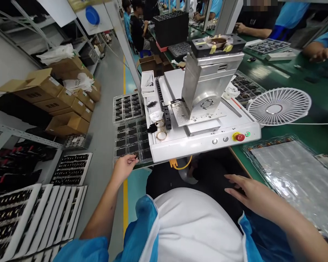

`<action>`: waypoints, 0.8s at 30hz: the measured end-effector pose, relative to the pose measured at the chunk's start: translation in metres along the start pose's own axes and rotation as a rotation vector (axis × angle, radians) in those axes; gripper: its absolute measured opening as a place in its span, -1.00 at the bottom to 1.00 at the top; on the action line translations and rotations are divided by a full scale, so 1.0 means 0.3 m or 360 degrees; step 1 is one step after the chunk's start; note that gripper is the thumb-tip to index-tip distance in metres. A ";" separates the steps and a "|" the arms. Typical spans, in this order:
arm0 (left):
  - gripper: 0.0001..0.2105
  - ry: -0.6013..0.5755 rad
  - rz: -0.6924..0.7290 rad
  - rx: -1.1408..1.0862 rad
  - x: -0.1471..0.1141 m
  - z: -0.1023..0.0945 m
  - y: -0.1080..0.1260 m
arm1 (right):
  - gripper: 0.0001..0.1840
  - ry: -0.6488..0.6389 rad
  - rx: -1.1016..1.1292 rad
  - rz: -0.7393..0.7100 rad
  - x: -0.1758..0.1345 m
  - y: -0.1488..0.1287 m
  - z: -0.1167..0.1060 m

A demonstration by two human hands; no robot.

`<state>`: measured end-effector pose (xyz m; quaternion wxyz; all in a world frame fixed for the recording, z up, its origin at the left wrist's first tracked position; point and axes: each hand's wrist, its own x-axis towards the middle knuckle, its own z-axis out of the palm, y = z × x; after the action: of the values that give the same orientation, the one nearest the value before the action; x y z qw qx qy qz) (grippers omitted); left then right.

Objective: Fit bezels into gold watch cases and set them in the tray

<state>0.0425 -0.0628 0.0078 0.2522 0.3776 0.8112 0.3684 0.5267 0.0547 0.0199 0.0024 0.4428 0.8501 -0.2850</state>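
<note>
My left hand (125, 166) is closed in a pinch at the near edge of a clear plastic tray (115, 143). A small dark part (136, 157) shows at its fingertips, too small to name. Dark square pieces (121, 140) sit in the tray's compartments. My right hand (240, 185) hangs open above my lap, fingers apart, holding nothing. Between and beyond my hands stands a white machine (186, 143) with a metal fixture (207, 83) on top. Two gold-rimmed rings (161, 135) lie on its left side, near a small black piece (152, 128).
A red stop button (239, 137) sits on the machine's front. To the right are a white fan (280, 106) and a plastic-covered tray (297, 167). Cardboard boxes (43, 91) and stacked white trays (41, 214) stand at left. Other people work across the green table (278, 76).
</note>
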 end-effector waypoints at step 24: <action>-0.94 0.0039 0.1526 -0.0168 0.048 -0.078 0.595 | -0.72 0.0688 0.0126 -0.0965 0.765 -0.516 -1.026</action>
<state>0.0941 0.0184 0.1607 0.0632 0.6913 0.5288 0.4884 0.3468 0.3080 0.2936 -0.2787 0.2207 0.9118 -0.2055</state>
